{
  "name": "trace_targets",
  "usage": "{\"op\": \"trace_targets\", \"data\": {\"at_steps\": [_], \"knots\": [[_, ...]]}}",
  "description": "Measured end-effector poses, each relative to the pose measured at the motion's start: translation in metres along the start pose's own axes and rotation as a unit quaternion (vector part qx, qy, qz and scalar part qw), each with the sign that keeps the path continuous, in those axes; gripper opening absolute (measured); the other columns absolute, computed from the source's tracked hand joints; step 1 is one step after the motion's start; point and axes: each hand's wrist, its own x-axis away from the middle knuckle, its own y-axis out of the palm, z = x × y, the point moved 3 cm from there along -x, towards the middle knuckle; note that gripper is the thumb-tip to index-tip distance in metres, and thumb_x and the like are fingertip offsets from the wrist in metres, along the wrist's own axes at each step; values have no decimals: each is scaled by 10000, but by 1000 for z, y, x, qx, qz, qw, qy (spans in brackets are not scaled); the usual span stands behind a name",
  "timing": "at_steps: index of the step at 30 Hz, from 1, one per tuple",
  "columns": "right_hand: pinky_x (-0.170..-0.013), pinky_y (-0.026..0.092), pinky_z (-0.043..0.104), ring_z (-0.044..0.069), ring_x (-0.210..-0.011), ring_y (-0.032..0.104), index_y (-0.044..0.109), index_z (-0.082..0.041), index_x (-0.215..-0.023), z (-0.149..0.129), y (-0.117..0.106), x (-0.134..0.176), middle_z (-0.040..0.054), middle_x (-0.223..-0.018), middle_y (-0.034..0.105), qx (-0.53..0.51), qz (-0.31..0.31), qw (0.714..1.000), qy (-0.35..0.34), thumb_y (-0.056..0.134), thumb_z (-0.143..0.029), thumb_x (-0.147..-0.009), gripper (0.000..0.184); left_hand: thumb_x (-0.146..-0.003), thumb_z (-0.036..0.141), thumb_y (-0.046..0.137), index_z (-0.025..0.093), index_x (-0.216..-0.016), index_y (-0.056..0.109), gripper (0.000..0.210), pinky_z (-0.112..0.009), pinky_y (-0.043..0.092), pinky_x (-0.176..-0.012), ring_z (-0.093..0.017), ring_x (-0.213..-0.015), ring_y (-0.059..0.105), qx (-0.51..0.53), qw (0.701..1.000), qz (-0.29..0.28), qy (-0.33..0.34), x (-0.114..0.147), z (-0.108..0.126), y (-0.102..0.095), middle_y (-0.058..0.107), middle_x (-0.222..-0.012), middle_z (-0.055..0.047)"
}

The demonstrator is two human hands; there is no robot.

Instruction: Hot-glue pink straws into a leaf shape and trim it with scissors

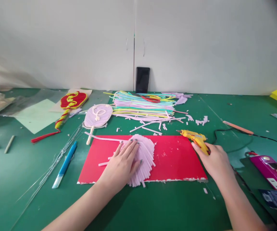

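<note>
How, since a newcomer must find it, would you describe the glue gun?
On the green table lies a red sheet. At its right end, the right hand holds the glue gun, pointing left. Unlike the slim orange tool nearby, it is yellow and pistol-shaped.

Even, bright light, soft shadows on green table [177, 205], dark upper-right corner, blurry left edge

I count two fans [74, 100] [98, 116] (one red, one lilac), one glue gun [196, 138].
</note>
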Motion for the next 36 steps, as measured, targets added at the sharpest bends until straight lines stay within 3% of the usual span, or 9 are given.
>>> {"op": "trace_targets", "data": {"at_steps": [5,10,14,17,20,24,29,32,36], "knots": [[-658,473,441,336,-822,569,649,-132,-960,-14,-1,2,160,-839,587,48,2,999,11,410,-692,-807,628,-959,332,432,130,-1402,416,487,-523,310,-1130,-255,-1365,395,1,1000,-2,-11,1,1,0,431,-1470,-140],[-651,459,410,305,-770,579,631,-145,-887,-6,2,-4,137,-794,596,-24,19,999,23,433,-599,-811,502,-975,376,390,92,-1421,379,529,-529,310,-1128,-258,-1382,364,5,1000,-19,-11,2,0,4,388,-1492,-156],[-608,452,400,292,-699,590,615,-189,-928,1,-11,-8,109,-790,635,-82,12,988,127,561,-587,-721,452,-971,362,405,120,-1425,376,515,-516,333,-1121,-261,-1371,384,4,1000,-6,-16,3,-1,4,390,-1495,-146],[-661,476,446,310,-727,612,618,-230,-955,-7,-30,-9,95,-862,671,-119,47,976,176,674,-554,-632,460,-975,323,401,147,-1400,412,460,-508,350,-1112,-278,-1374,376,4,1000,30,3,2,5,-3,419,-1482,-140],[-747,500,474,319,-821,642,612,-244,-1030,-25,-46,-9,86,-966,688,-172,102,968,151,722,-530,-616,516,-979,298,403,154,-1327,483,385,-487,410,-1067,-284,-1315,454,21,997,63,31,-2,13,-13,537,-1380,-131],[-783,522,430,292,-890,658,597,-235,-1091,-53,-45,-14,84,-1044,688,-222,130,963,75,723,-479,-653,517,-977,237,417,174,-1094,595,222,-373,538,-817,-222,-967,627,14,997,56,57,-15,19,-21,651,-1067,-84],[-748,527,391,258,-840,659,602,-196,-1055,-67,-19,-21,103,-1002,690,-235,109,966,23,707,-425,-664,466,-937,81,419,165,-1029,588,210,-293,492,-588,-180,-753,602,-101,973,-33,203,-31,24,-17,630,-923,-49],[-758,528,394,253,-848,655,596,-194,-1060,-65,-7,-19,102,-992,691,-248,88,964,24,701,-438,-672,471,-928,59,413,149,-968,585,198,-295,438,-510,-173,-685,581,-127,955,-39,265,-35,25,-14,623,-858,-40],[-700,535,356,229,-792,654,596,-197,-1050,-65,-6,-15,91,-958,693,-258,80,963,3,707,-454,-676,467,-921,46,421,153,-890,562,179,-297,383,-472,-161,-649,559,-135,946,-20,293,-38,27,-12,609,-819,-36]]}}
